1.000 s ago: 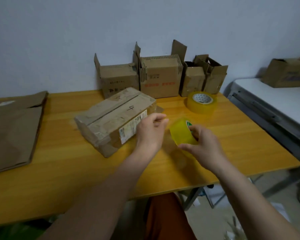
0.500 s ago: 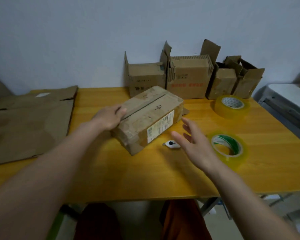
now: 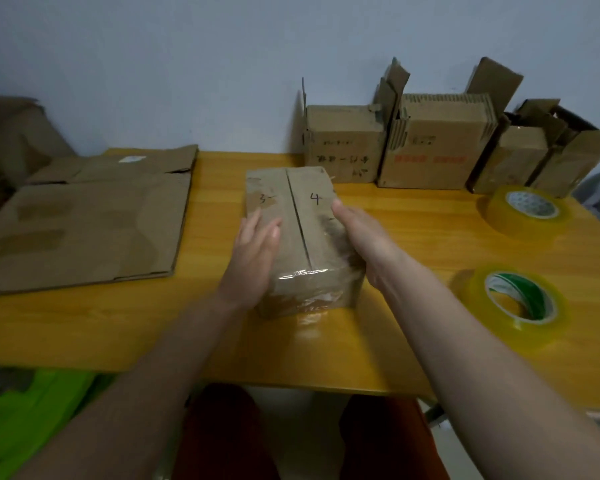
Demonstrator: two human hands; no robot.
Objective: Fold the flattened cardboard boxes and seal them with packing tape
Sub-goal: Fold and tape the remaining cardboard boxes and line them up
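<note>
Small box (image 3: 303, 237) sits mid-surface (image 3: 118, 327) between my flat, straight-fingered hands, left hand (image 3: 255, 251) on its top, right hand (image 3: 361, 240) along its side; probably light, stiff cardboard, tape-slick at near end, best held by both sides.

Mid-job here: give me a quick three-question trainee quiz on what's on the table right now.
1. True or false: the top seam of the folded box between the left hand and right hand is fully taped.
2. How many tape rolls lie on the table? A) one B) two C) three
3. Fill in: the flattened cardboard lies to the ____ of the folded box.

Key
1. False: tape shows only at the near end, and the seam beyond it looks bare.
2. B: the far tape roll and the near tape roll, both lying flat.
3. Left.
</note>
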